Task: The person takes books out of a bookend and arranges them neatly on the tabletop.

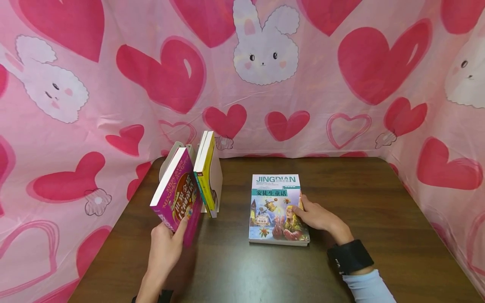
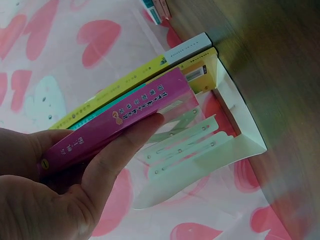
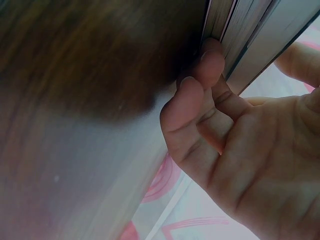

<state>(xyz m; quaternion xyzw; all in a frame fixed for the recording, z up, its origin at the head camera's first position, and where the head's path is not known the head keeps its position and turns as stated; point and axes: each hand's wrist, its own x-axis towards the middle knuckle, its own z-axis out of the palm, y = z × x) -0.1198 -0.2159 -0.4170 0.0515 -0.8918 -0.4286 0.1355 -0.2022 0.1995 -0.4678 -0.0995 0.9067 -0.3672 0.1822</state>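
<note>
My left hand [image 1: 165,245] grips a thick purple book [image 1: 182,189] by its spine side, thumb on the cover. The book is tilted, beside a white bookend rack [image 2: 250,130] with metal sliding bars. Standing in that rack are a yellow-spined book [image 2: 130,80] and a teal-edged one beside it, just right of the purple book in the head view. Farther right, my right hand [image 1: 318,215] holds the right edge of a short stack of books, its thumb on the top storybook [image 1: 278,210] with a blue illustrated cover. In the right wrist view, curled fingers [image 3: 185,102] meet the page edges [image 3: 250,35].
The dark wooden table [image 1: 242,273] carries everything. Pink cloth [image 1: 318,75] printed with hearts and rabbits rises behind and along both sides. The rack and its books stand near the table's back left; the stack lies flat right of the middle.
</note>
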